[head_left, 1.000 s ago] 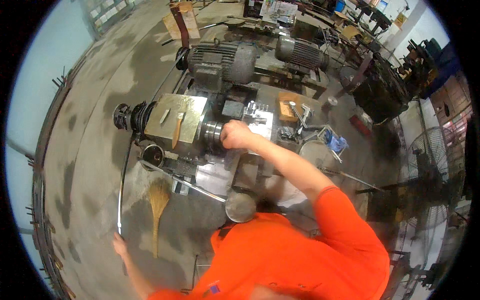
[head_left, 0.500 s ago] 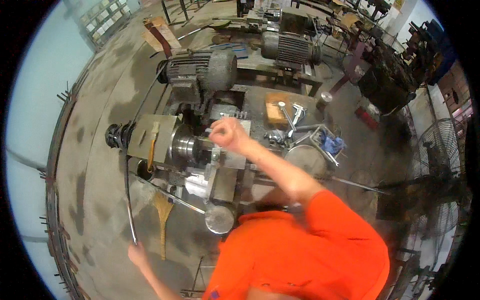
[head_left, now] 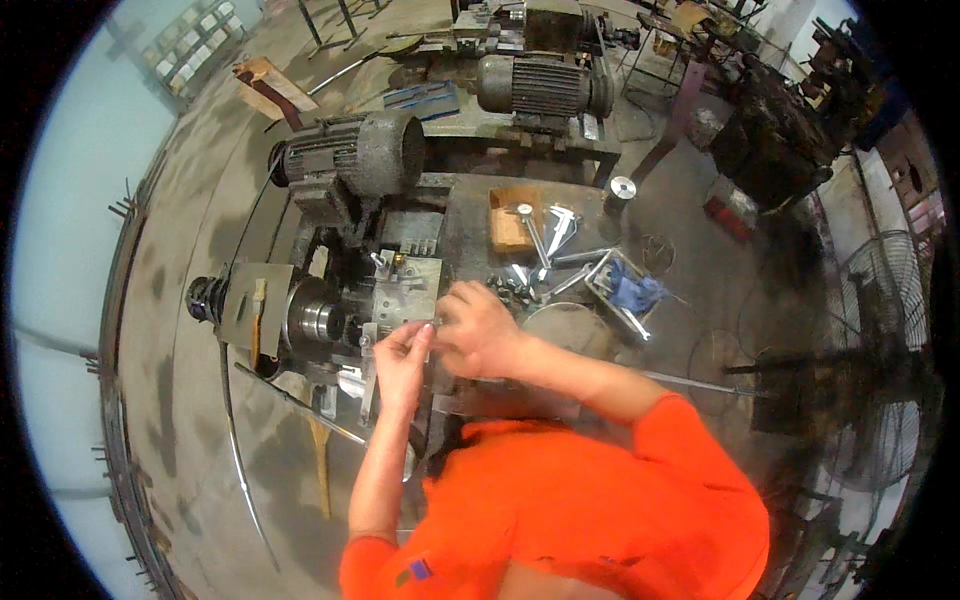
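Observation:
My left hand (head_left: 402, 358) and my right hand (head_left: 482, 332) meet over the near edge of the lathe's metal plate (head_left: 408, 292). The left thumb and fingers are pinched together. Curled fingers of my right hand press in beside them, and whatever lies between the hands is too small or hidden to name. Left of them, the lathe's round chuck (head_left: 318, 320) carries a shiny stepped ring. A brush with a yellow handle (head_left: 257, 315) rests on the headstock cover (head_left: 240, 305). The long lever (head_left: 238, 450) slants down at the left with no hand on it.
A dusty motor (head_left: 360, 152) stands behind the lathe. To the right lie a wooden box (head_left: 507, 222), a caliper (head_left: 563, 228), and a tray's metal rim (head_left: 610, 312) around a blue cloth (head_left: 636, 290). A metal cylinder (head_left: 622, 190) stands farther back. A wire fan (head_left: 880, 350) is at far right.
My left hand has let go of the lever and come up to the plate. My right hand has moved nearer and slightly right to join it. The whole view has shifted a little.

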Demonstrator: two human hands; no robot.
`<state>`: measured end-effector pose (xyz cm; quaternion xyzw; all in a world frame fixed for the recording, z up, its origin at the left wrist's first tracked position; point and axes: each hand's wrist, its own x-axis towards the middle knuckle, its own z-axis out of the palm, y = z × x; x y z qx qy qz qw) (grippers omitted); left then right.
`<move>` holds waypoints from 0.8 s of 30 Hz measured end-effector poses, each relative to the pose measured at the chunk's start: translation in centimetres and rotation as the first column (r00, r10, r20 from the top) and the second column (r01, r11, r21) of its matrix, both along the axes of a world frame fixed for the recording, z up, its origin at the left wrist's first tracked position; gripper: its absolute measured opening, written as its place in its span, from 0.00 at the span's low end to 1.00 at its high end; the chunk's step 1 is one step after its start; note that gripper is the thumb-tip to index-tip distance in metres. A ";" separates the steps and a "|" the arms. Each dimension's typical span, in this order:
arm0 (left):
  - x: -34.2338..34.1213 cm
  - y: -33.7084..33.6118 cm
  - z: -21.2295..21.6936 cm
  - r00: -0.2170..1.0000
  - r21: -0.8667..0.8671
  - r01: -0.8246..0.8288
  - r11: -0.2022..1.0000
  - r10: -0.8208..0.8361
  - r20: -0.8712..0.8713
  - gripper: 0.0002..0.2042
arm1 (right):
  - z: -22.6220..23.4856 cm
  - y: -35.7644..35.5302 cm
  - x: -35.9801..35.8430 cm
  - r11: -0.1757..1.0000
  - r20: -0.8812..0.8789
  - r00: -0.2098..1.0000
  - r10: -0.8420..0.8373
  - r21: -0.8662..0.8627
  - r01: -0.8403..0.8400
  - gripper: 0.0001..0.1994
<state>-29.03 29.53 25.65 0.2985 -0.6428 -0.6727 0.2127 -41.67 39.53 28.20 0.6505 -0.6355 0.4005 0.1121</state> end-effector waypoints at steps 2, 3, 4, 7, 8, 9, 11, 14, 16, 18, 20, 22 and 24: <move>-0.5 0.5 -0.5 0.997 0.177 0.033 0.984 -0.021 -0.072 0.11 | -0.1 0.7 -0.7 0.999 0.007 1.000 0.015 0.051 -0.015 0.09; -0.7 0.8 -0.7 0.994 0.262 0.049 0.964 -0.020 -0.111 0.11 | -0.2 0.8 -1.1 0.999 0.011 1.000 0.018 0.042 -0.019 0.09; -0.9 1.2 -0.6 0.992 0.330 0.051 0.942 -0.009 -0.127 0.10 | -0.3 1.0 -1.3 0.999 0.015 0.999 0.029 0.039 -0.029 0.09; -1.9 1.8 -0.3 0.976 0.532 0.053 0.845 0.068 -0.205 0.09 | 0.9 1.9 -2.3 0.981 0.181 0.972 0.151 0.096 -0.170 0.11; -2.1 1.7 -0.1 0.969 0.587 0.069 0.806 0.085 -0.231 0.08 | 1.0 2.1 -2.9 0.968 0.257 0.945 0.203 0.093 -0.233 0.12; -2.2 1.7 0.5 0.961 0.638 0.086 0.765 0.106 -0.257 0.08 | 0.4 2.6 -4.3 0.953 0.372 0.896 0.240 0.087 -0.292 0.14; -1.2 1.6 0.7 0.943 0.697 0.109 0.709 0.149 -0.299 0.09 | -2.1 3.9 -9.2 0.959 0.503 0.848 0.165 0.119 -0.257 0.17; 0.2 1.5 -0.3 0.888 0.741 0.230 0.631 0.175 -0.425 0.10 | -9.6 5.2 -16.5 0.724 0.472 0.637 -0.609 0.660 0.202 0.17; 0.4 1.8 0.0 0.868 0.746 0.252 0.617 0.197 -0.456 0.10 | -15.0 5.9 -19.5 0.714 0.398 0.670 -0.627 0.637 0.290 0.16; 0.3 2.0 -0.3 0.841 0.743 0.278 0.609 0.220 -0.495 0.10 | -21.3 6.2 -22.9 0.713 0.529 0.579 -0.620 0.687 0.136 0.15; 0.7 2.3 0.0 0.858 0.758 0.216 0.616 0.250 -0.448 0.11 | -22.3 5.4 -23.4 0.696 0.532 0.640 -0.554 0.718 0.006 0.10; 1.7 2.8 -0.3 0.860 0.779 0.176 0.601 0.291 -0.419 0.11 | -20.6 3.6 -22.3 0.675 0.699 0.119 -0.705 0.713 -0.190 0.11; 1.8 3.0 0.2 0.862 0.775 0.168 0.610 0.290 -0.415 0.12 | -20.8 3.4 -22.8 0.736 0.759 -0.058 -0.648 0.605 -0.304 0.16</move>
